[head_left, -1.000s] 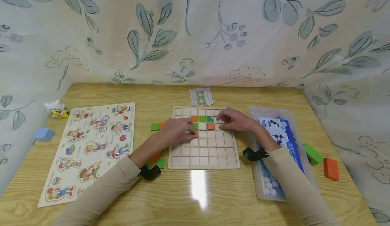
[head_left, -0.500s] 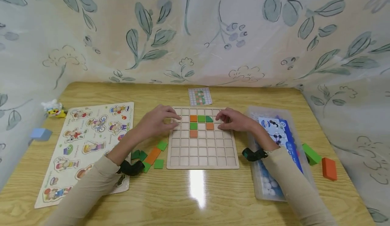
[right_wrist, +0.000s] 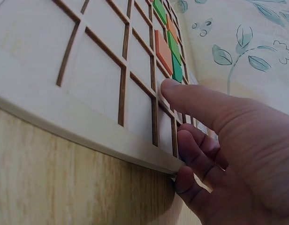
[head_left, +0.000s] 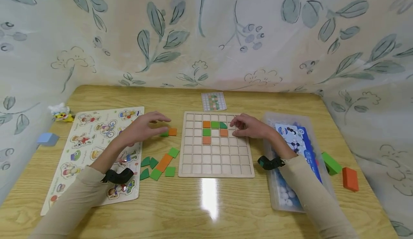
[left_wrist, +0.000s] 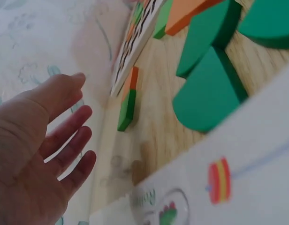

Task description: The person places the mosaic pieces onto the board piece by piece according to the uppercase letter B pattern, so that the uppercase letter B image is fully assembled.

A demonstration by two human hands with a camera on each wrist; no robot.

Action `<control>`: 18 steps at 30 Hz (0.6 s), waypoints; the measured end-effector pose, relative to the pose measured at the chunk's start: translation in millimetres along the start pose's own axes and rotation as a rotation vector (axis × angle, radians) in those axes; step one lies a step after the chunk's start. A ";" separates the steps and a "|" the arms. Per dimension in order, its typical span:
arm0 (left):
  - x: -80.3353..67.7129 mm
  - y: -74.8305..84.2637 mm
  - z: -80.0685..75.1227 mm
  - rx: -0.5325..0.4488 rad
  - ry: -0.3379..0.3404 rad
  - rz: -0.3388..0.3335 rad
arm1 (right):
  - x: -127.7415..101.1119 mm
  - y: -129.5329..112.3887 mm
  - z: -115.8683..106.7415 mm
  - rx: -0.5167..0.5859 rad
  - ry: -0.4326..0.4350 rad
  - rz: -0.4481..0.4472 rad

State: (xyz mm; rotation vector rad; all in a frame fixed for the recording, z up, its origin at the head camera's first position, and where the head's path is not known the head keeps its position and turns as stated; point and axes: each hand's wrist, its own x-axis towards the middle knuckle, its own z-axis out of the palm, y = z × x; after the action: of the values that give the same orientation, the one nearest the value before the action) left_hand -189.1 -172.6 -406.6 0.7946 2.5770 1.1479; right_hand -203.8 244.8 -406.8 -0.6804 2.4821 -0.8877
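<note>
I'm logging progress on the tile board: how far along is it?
Early. Six tiles sit in the grid board's upper rows; most cells are bare. The left hand hovers open by the loose orange tile; the right hand rests on the board's edge. More loose tiles wait beside it.

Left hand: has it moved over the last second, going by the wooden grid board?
Yes. The left hand has left the grid board and gone left; it now hovers open over the table near the picture puzzle.

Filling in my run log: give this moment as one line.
left hand: open, over loose tiles | right hand: resting on grid board edge | six tiles placed
</note>
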 end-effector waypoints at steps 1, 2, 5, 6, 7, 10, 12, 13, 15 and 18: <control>-1.6 -1.6 0.1 -0.006 0.006 -0.004 | 0.1 0.5 0.3 0.002 -0.001 -0.005; -3.5 -2.7 0.3 -0.014 0.010 -0.010 | 0.3 0.7 0.5 0.007 -0.002 -0.010; -11.2 -4.6 2.8 -0.020 0.014 -0.014 | 1.0 1.1 0.6 0.005 -0.001 -0.014; -14.3 -4.6 3.8 -0.031 0.013 -0.016 | 0.9 0.6 0.4 0.001 0.000 -0.011; -18.2 -5.0 5.1 -0.039 0.013 -0.018 | 1.2 0.7 0.8 0.000 -0.001 -0.010; -30.0 -5.2 8.2 -0.054 0.015 -0.021 | 2.0 0.8 1.6 -0.003 -0.001 -0.010; -36.5 -4.8 9.2 -0.063 0.012 -0.013 | 2.0 1.0 1.8 -0.003 -0.001 -0.011; -39.3 -4.9 9.4 -0.058 0.009 -0.005 | 2.1 1.2 1.9 -0.001 -0.002 -0.012; -43.6 -4.5 9.2 -0.051 -0.004 0.014 | 1.9 1.8 1.7 -0.006 0.000 -0.012; -47.5 -3.3 7.5 -0.054 -0.022 0.047 | 1.4 2.4 1.4 -0.012 0.004 -0.006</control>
State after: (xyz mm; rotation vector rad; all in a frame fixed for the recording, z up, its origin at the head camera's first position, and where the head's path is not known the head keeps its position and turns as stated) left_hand -147.9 -196.0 -415.3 0.8544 2.5107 1.2099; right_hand -204.9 244.9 -409.7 -0.6910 2.4919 -0.8779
